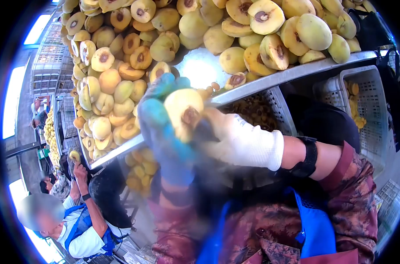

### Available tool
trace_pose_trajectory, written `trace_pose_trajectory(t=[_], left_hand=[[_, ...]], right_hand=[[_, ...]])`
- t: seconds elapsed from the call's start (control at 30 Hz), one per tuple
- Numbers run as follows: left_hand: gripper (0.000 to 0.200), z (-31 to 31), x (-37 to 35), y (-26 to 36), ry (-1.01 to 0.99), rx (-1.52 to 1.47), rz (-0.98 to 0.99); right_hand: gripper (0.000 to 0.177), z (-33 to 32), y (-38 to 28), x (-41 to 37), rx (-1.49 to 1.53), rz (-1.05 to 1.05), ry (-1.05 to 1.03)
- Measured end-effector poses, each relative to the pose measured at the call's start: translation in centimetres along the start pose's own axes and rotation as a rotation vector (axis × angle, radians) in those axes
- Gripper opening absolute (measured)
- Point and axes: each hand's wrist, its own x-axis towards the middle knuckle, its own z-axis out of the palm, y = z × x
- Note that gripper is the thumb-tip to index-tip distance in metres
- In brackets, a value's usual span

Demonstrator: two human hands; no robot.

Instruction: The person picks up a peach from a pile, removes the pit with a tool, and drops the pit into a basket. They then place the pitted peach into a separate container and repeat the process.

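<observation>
Close in front of me, a halved yellow fruit [182,110] with a brown pit hollow faces up. My left hand [162,119], in a blue-green glove blurred by motion, is wrapped round it from the left. My right hand [230,134], in a white knit glove, is closed at the fruit's right side by the brown hollow; its fingers are smeared, and what they hold cannot be made out. Both hands are over the near metal edge [292,75] of a table heaped with halved fruit [120,90].
Under the edge are a crate of brown pits [252,110], a white crate [371,105] with yellow pieces and more fruit [142,169]. Another person [83,224] sits at the lower left holding a fruit. Small pits [214,86] lie near a bright patch of tabletop.
</observation>
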Motion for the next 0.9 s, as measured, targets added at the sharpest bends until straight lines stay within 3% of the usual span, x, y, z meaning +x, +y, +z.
trace_pose_trajectory(t=[0.03,0.1,0.2,0.23,0.27,0.3,0.37,0.53,0.63,0.7,0.73,0.87,0.9], left_hand=[[0.065,0.3,0.2,0.4,0.046,-0.149,-0.147],[0.067,0.8,0.0,-0.4,0.055,-0.219,-0.102],[0.058,0.4,-0.2,-0.4,0.008,-0.376,-0.195],[0.057,0.1,-0.3,-0.1,-0.017,-0.361,-0.265],[0.056,-0.1,-0.4,0.1,-0.037,-0.346,-0.333],[0.055,0.2,-0.5,-0.2,-0.003,-0.354,-0.325],[0.054,-0.4,0.1,0.6,-0.120,-0.391,-0.438],[0.068,-0.7,1.0,1.2,-0.344,-0.295,-0.520],[0.072,-1.1,1.0,0.4,-0.294,-0.279,-0.485],[0.062,0.3,0.5,1.0,-0.160,-0.378,-0.345],[0.057,0.9,0.3,1.3,-0.094,-0.427,-0.274],[0.069,0.2,0.0,0.8,-0.174,-0.293,-0.368],[0.063,0.0,0.1,0.8,-0.225,-0.285,-0.382]], right_hand=[[0.037,-0.8,-1.4,0.3,0.109,0.159,-0.076],[0.039,-2.5,-4.5,0.4,0.327,0.475,-0.226],[0.039,-2.4,-4.5,-0.1,0.245,0.434,-0.221],[0.038,-0.4,-2.0,0.2,-0.078,-0.082,0.032],[0.038,0.0,0.0,-0.8,-0.011,0.046,-0.030],[0.037,-0.4,-1.0,-1.0,0.053,0.172,-0.091],[0.037,-1.3,-2.6,-1.2,0.308,0.402,-0.271],[0.034,-1.2,-2.9,-1.7,0.266,0.433,-0.255],[0.031,-2.0,-3.0,-1.2,0.536,0.478,-0.370],[0.030,-2.4,-2.7,-1.0,0.769,0.488,-0.435],[0.029,-2.4,-3.0,-1.1,0.687,0.479,-0.395],[0.028,-2.0,-3.8,-1.7,0.461,0.485,-0.311],[0.027,-2.0,-4.0,-1.9,0.439,0.523,-0.311]])
